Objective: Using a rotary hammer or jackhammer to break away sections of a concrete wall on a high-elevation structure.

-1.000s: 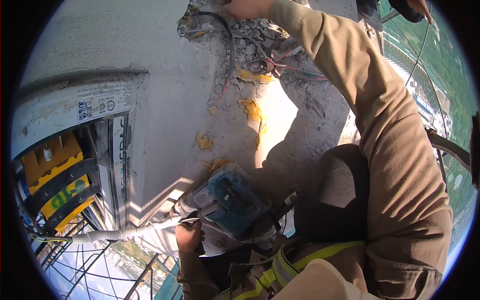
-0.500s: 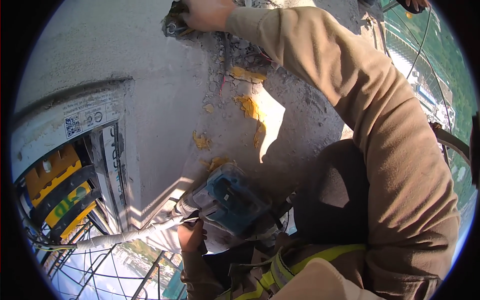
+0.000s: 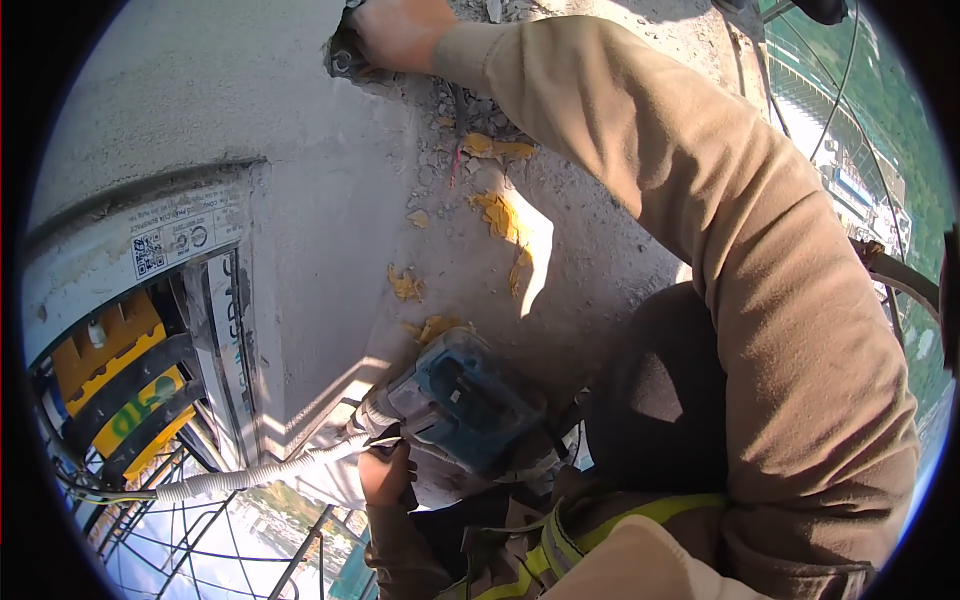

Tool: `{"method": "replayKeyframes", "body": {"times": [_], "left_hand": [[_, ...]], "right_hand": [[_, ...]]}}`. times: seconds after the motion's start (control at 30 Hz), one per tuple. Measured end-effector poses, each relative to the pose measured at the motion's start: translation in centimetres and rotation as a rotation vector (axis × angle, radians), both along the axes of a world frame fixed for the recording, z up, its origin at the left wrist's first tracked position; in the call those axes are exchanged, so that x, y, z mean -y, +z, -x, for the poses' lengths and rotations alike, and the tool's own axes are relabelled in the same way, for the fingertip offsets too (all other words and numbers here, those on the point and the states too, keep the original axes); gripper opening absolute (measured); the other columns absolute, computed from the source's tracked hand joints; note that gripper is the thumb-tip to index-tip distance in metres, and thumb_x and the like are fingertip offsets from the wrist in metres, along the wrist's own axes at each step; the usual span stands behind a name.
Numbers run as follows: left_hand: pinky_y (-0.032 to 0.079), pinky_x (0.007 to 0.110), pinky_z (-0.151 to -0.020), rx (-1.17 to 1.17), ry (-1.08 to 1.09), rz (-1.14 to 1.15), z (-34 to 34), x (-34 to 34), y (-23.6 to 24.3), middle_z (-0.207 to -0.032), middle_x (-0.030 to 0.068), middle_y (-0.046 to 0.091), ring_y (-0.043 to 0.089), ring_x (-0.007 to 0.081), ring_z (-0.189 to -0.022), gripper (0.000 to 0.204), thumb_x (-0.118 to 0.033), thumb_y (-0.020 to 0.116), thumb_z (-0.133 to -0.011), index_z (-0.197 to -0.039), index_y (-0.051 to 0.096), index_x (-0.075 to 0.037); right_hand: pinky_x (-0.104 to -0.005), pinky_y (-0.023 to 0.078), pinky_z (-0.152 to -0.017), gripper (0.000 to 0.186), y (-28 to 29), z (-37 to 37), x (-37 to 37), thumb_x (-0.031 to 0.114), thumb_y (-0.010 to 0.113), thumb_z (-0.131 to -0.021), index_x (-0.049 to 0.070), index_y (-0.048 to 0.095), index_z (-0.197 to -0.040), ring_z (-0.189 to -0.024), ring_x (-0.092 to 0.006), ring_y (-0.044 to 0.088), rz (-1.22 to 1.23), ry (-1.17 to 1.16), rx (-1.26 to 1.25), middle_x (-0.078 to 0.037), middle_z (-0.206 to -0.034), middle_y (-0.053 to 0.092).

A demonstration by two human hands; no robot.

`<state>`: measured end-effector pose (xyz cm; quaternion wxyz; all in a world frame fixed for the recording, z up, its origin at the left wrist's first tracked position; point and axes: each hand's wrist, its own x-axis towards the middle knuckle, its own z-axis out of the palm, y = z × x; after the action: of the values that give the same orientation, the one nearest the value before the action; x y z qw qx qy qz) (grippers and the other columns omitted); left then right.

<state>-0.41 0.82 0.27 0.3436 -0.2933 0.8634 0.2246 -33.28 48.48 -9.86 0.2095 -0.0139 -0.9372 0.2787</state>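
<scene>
We have the grey-white corrugated conduit [image 3: 250, 478] running from the lower left to the left hand [image 3: 385, 477], its near end beside the fingers and close to the blue power tool [image 3: 470, 395]. Left fingers look curled around something small and dark there, but it's shadowed, so we can't tell whether they pinch the conduit too. Right hand [image 3: 405, 32] is at the broken-out hole [image 3: 345, 58] in the wall [image 3: 200, 90]; fingertips hidden, so we can't tell spread or pinched. We judge the conduit light, bendy and springy, its ribs giving decent grip; best held just behind the near end, without kinking it. The power tool should be heavy, hard-cased and maybe slippery with dust; we'd take its handle, not visible clearly, or else both sides of the body. The thin pink-red wire [image 3: 455, 166] below the right hand looks soft and easily nicked; hold by the insulation. Counts: two hands, one conduit, one power tool, one hole, one pink-red wire in sight, at least five yellow flakes [image 3: 497, 148], one printed label [image 3: 180, 240]; rubble [image 3: 480, 110] uncounted.
</scene>
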Motion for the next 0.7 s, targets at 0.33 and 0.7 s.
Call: {"method": "replayKeyframes", "body": {"times": [0.33,0.7], "left_hand": [[0.050,0.032,-0.045,0.004,-0.004,0.000,0.0,0.0,0.0,-0.062,0.0147,0.067,0.063,0.0205,-0.047,0.025,-0.018,0.073,-0.089,-0.086,0.068,0.006],[0.050,0.032,-0.046,-0.005,0.002,-0.011,-0.2,0.1,0.1,-0.063,0.0140,0.067,0.064,0.0203,-0.048,0.025,-0.017,0.074,-0.089,-0.086,0.069,0.006]], "right_hand": [[-0.0522,0.055,-0.090,0.031,3.2,-2.7,4.7,0.027,0.058,-0.095,0.001,0.074,-0.099,-0.106,-0.0444,0.068,-0.008,-0.588,0.055,-0.027,-0.108,0.072],[-0.0520,0.054,-0.090,0.031,2.8,-3.9,1.0,0.025,0.058,-0.094,0.002,0.072,-0.108,-0.105,-0.0458,0.067,0.404,-0.068,0.069,-0.026,-0.113,0.071]]}}
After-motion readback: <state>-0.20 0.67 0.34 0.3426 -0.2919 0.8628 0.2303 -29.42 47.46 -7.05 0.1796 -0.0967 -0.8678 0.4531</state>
